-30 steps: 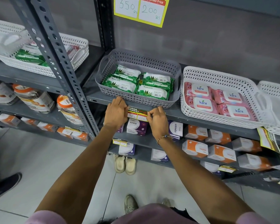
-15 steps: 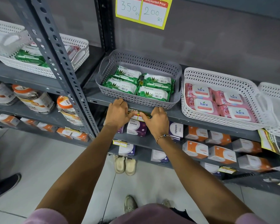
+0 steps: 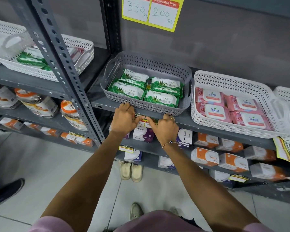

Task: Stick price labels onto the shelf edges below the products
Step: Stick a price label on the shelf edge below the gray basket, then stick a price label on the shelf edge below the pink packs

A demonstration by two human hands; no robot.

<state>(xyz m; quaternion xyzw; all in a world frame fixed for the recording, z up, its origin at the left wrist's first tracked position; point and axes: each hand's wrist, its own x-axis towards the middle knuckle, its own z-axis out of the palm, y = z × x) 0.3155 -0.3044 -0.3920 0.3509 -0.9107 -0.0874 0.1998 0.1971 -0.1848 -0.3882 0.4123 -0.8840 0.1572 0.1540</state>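
Note:
A yellow and red price label (image 3: 145,122) lies against the front edge of the grey shelf (image 3: 208,125), under the grey basket (image 3: 132,62) of green Origami wipe packs (image 3: 161,99). My left hand (image 3: 124,118) presses on the label's left part, thumb pointing right. My right hand (image 3: 164,128) presses on its right part, thumb meeting the left one. Both hands cover most of the label.
A white basket (image 3: 238,82) of pink Kara packs stands to the right. Another label (image 3: 283,150) hangs at the shelf edge far right. Lower shelves hold purple and orange boxes (image 3: 205,156). A perforated upright post (image 3: 60,52) stands at left. Shoes (image 3: 131,170) rest on the floor.
Both hands have moved closer together along the shelf edge. The thumbs now meet over the middle of the label, which was more exposed before.

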